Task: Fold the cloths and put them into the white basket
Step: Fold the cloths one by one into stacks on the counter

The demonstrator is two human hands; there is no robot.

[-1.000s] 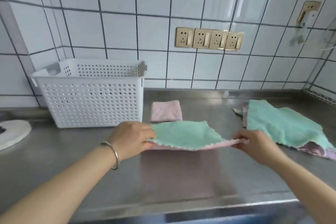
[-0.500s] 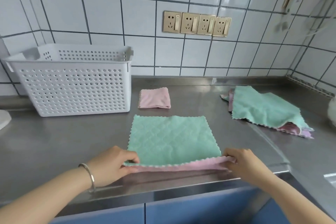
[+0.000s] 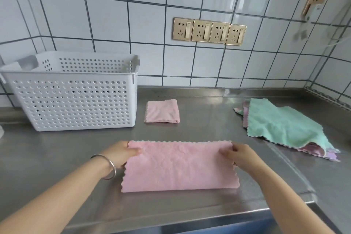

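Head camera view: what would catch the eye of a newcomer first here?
First, the pink cloth folded in half near the counter's front edge, with the left hand and right hand each pinching a far corner. Next, the white perforated plastic basket at the left rear, and the loose pile of green and purple cloths at the right.

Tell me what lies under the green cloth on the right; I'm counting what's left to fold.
Under the green cloth, purple cloth edges stick out at its near and far corners. How many lie beneath is covered.
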